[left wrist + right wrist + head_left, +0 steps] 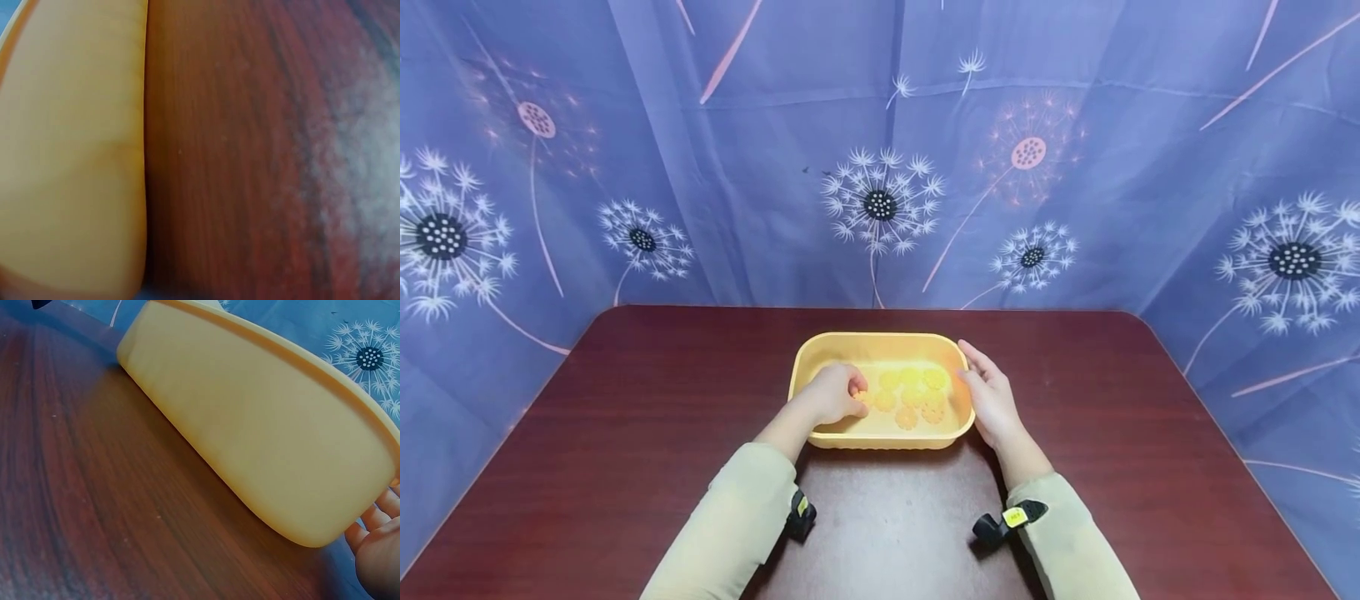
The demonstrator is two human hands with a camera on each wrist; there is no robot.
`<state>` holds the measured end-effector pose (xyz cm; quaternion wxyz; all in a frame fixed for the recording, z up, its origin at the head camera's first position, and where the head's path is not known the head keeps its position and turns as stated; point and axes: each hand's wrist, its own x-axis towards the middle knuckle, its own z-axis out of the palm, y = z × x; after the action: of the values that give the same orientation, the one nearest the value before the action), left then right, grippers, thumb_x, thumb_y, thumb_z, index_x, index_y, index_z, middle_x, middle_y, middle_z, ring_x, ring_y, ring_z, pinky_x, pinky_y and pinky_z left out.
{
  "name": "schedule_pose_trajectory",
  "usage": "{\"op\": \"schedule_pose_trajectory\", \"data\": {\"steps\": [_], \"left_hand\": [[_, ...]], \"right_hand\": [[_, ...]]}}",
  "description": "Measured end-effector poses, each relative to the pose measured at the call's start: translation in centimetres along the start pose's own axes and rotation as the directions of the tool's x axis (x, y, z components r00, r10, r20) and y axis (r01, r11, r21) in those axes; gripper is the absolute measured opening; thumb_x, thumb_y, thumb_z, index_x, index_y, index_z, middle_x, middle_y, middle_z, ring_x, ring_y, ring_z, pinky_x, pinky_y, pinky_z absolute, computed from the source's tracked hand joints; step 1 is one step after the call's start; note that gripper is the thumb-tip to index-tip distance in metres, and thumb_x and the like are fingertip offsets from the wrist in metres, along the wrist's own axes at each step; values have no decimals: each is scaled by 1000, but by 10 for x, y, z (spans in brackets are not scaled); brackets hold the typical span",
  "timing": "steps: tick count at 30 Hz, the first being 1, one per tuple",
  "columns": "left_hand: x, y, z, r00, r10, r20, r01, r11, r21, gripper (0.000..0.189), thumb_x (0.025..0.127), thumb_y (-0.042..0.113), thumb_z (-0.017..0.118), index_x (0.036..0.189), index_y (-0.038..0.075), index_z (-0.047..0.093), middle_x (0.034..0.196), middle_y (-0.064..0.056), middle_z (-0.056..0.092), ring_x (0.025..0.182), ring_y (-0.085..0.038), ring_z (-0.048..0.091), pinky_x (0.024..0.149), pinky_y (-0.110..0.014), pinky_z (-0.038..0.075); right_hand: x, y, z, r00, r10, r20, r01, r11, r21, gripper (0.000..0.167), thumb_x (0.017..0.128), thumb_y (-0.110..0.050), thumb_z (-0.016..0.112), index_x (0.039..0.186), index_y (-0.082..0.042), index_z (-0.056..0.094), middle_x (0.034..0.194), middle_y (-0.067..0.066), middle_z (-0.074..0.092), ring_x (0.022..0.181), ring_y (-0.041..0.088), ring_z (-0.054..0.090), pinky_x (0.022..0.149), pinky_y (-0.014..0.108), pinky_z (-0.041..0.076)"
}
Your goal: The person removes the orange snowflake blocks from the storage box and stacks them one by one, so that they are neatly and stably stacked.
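Observation:
A yellow plastic basin [880, 442] with rounded corners stands on the table in the head view. Inside it lie several flat yellow and orange pieces with scalloped edges, like small flowers [910, 397]. My left hand [833, 393] reaches over the near left rim and pinches one orange scalloped piece [861, 397] between thumb and fingers. At the right end, my right hand [995, 406] grips the basin wall, thumb at the rim and fingers along the outside. The right wrist view shows its fingers [374, 517] against the basin's end; the left wrist view shows only basin wall [75, 125] and tabletop.
The dark red wood-grain table [647, 433] extends on both sides of the basin, with a glossy reflection in front. Blue cloth [760, 167] printed with dandelions hangs behind and at both sides. Black wrist cameras [801, 515] sit on the light sleeves.

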<state>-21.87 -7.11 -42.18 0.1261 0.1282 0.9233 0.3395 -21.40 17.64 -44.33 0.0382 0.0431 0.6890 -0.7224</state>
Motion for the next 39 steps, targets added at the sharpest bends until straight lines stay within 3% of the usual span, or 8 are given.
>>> {"op": "schedule_pose_trajectory", "data": {"steps": [12, 21, 26, 31, 39], "left_hand": [[3, 3, -6, 1000, 23, -20, -23, 1000, 3, 25, 69, 7, 80, 83, 6, 59, 77, -3, 55, 73, -13, 49, 69, -24, 42], [2, 0, -2, 997, 68, -39, -71, 994, -84, 18, 76, 5, 75, 86, 9, 60, 76, -1, 56, 73, -12, 51, 68, -24, 43], [-6, 0, 3, 997, 61, -53, -69, 985, -155, 17, 80, 4, 72, 92, 7, 60, 78, -3, 55, 66, -14, 50, 56, -23, 43], [-8, -2, 4, 988, 98, -116, -118, 976, -183, 17, 83, 4, 67, 99, 7, 62, 85, -5, 59, 67, -13, 52, 54, -23, 45], [-11, 0, -3, 961, 134, -243, -185, 962, -201, 13, 85, 4, 66, 98, 8, 64, 84, -4, 62, 69, -12, 54, 59, -23, 46]], "right_hand": [[2, -3, -2, 999, -38, 5, 38, 999, 16, 52, 94, -2, 43, 145, -7, 35, 152, 7, 33, 138, 16, 33, 101, 22, 41], [2, -1, -3, 1000, -29, -7, 29, 1000, -8, 51, 94, -4, 43, 145, -11, 37, 152, 4, 34, 137, 14, 34, 97, 18, 43], [-2, 5, -3, 1000, -16, -9, 16, 999, -30, 51, 94, -4, 43, 145, -10, 38, 152, 4, 34, 138, 15, 33, 96, 18, 43], [-2, 7, -2, 999, -26, -39, 24, 999, -39, 51, 92, -2, 45, 143, -8, 41, 149, 9, 39, 133, 18, 39, 88, 15, 47], [-3, 7, -1, 996, -27, -85, 23, 998, -51, 52, 88, 1, 47, 139, -9, 46, 140, 13, 48, 120, 23, 51, 85, 23, 52]]}}
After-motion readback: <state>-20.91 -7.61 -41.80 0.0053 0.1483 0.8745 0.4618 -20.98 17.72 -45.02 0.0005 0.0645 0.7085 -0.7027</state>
